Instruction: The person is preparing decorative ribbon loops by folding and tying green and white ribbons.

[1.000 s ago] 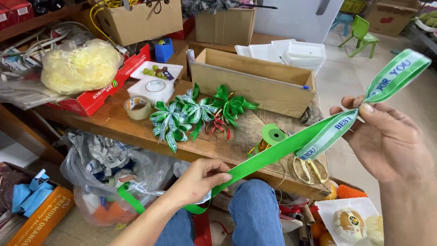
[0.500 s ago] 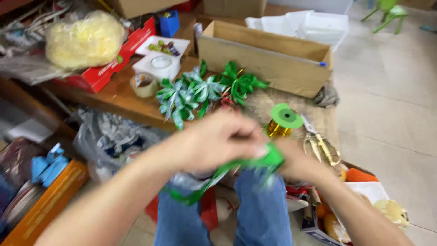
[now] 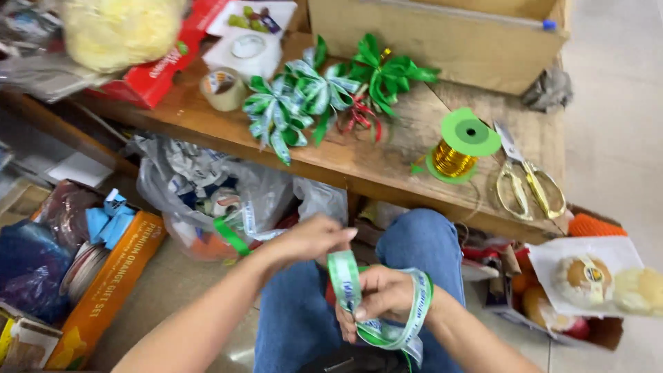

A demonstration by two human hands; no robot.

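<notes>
Over my lap, my right hand (image 3: pixel 380 297) grips a green printed ribbon (image 3: pixel 343 275) that is looped around its fingers and wrist. My left hand (image 3: pixel 309 238) pinches the same ribbon just above the right hand, where the strip stands upright. The ribbon's tail runs left toward a clear plastic bag (image 3: pixel 207 193) under the table. On the wooden table (image 3: pixel 387 155) ahead lie several finished green ribbon bows (image 3: pixel 304 97).
A green spool of gold wire (image 3: pixel 459 148) and gold-handled scissors (image 3: pixel 528 183) sit at the table's right front. A tape roll (image 3: pixel 222 88), a red box (image 3: pixel 148 72) and a cardboard box (image 3: pixel 435 34) stand further back. An orange box (image 3: pixel 103 290) and packed fruit (image 3: pixel 594 276) lie on the floor.
My hands came together from a wide stretch and dropped to my lap. The ribbon, taut between them a second ago, is now wound in loops around my right hand.
</notes>
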